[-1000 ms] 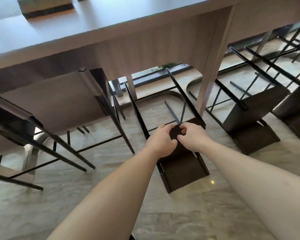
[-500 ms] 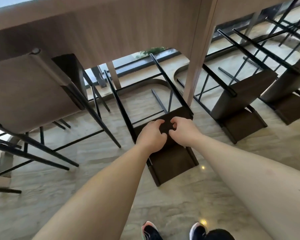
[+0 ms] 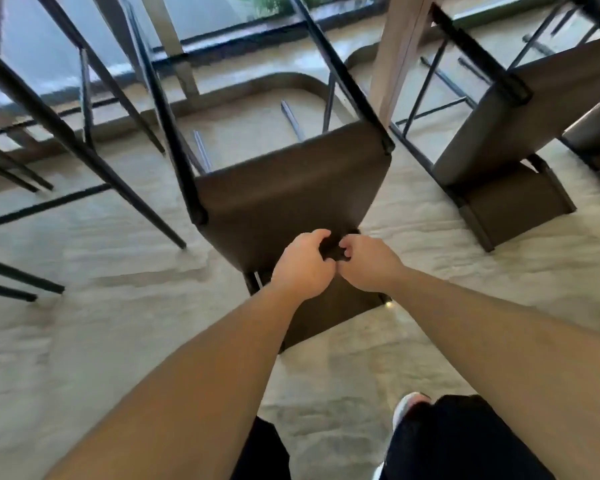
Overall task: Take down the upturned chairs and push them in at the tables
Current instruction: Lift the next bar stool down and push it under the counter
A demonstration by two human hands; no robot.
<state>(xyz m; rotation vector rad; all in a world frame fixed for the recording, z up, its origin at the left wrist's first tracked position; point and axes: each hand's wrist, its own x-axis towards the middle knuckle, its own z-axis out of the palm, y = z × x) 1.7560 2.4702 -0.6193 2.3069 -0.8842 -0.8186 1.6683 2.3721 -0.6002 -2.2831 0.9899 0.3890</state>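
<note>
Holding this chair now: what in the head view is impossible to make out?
1. Head view: the chair has its leg tips and the tabletop cut off by the top edge, so whether it hangs there is unclear.
2. Fingertips of the left hand and right hand: curled out of sight against the chair's dark seat.
3. Neighbouring chair: cut by the right edge.

text: none readable | labels, brands, numbers, signs: none | chair [image 3: 291, 188] and floor [image 3: 118, 341]: plain surfaces, view slightly blurred

Left hand [image 3: 303, 266] and right hand [image 3: 369, 263], stretched forward, curl tight side by side.
</note>
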